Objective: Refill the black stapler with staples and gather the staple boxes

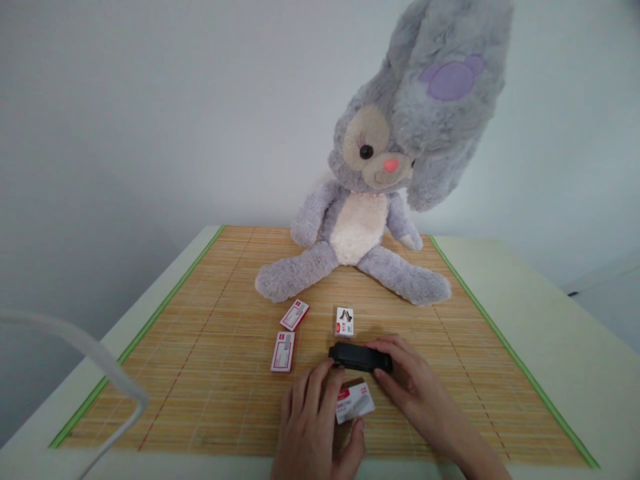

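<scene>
A black stapler point(359, 357) lies on the bamboo mat point(210, 373), and my right hand point(410, 383) grips its right end with fingers and thumb. My left hand point(315, 423) holds a small red-and-white staple box point(354, 402) just in front of the stapler, with its fingertips touching the stapler's left end. Three more red-and-white staple boxes lie on the mat: one point(283, 351) to the left, one point(295, 315) farther back left, and one point(345, 321) just behind the stapler.
A large grey plush rabbit point(370, 200) sits at the back of the mat, legs spread toward me. The mat covers a pale table point(560, 333) against a white wall. A white curved cable point(100, 363) crosses the lower left.
</scene>
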Tool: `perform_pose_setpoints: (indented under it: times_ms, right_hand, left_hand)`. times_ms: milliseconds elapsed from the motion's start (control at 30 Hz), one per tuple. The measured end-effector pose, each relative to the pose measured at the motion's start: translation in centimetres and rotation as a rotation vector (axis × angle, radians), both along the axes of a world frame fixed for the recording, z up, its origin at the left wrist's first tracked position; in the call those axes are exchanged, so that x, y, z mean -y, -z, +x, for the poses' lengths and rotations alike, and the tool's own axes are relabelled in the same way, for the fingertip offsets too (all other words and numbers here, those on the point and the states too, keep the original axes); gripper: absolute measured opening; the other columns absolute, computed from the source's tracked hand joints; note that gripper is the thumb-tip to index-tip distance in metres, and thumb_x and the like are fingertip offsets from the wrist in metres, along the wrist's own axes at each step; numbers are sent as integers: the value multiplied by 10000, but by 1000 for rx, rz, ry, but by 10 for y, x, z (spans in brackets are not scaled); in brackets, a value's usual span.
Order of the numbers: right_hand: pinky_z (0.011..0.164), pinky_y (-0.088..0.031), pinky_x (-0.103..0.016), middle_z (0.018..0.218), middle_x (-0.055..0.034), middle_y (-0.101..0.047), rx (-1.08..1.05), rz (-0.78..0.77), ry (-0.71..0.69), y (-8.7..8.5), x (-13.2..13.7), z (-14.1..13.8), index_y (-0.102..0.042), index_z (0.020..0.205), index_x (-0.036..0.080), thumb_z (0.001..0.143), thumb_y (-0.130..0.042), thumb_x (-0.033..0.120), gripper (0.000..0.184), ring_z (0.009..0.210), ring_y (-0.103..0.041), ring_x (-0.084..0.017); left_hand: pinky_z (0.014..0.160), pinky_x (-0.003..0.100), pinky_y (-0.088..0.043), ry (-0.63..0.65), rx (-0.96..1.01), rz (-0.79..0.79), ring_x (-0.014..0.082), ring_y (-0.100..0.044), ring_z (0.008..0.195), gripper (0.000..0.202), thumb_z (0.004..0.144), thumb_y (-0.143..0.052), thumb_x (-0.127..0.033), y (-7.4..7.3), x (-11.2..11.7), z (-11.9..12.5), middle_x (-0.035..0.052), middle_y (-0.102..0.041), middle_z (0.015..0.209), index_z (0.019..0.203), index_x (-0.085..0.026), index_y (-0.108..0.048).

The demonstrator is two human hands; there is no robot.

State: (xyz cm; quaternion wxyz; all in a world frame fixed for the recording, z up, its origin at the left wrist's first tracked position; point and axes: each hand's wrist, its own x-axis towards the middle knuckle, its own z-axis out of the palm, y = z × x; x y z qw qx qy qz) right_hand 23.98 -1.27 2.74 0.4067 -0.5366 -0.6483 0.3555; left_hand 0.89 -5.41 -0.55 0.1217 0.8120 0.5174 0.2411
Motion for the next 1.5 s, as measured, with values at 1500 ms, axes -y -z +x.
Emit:
perform_pose_setpoints:
  times_ms: [1500]
  right_hand:
    - [808,-526,-281,1064,-56,-663,-134,-14,645,-3,47,64,-631,1204,246,860,-712,582,487,971,-625,-213]
  left_hand:
    - [960,416,-528,-62,-143,253,280,-589,1222,569,854,-700,-384,16,2,-32,75,-619,1387,1404,-288,-587]
